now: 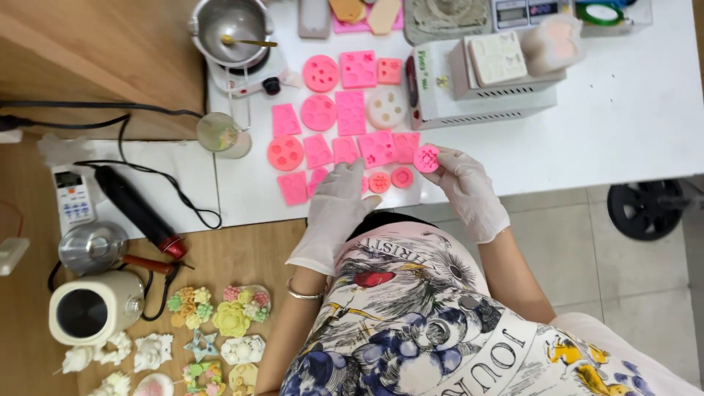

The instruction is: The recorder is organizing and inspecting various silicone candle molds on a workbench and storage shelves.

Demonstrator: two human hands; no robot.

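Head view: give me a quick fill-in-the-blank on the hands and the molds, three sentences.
1. The right hand holds a small round ____ mold.
2. Both hands wear white ____.
3. The left hand rests on the pink molds laid out on the ____ table.

Missing words: pink; gloves; white
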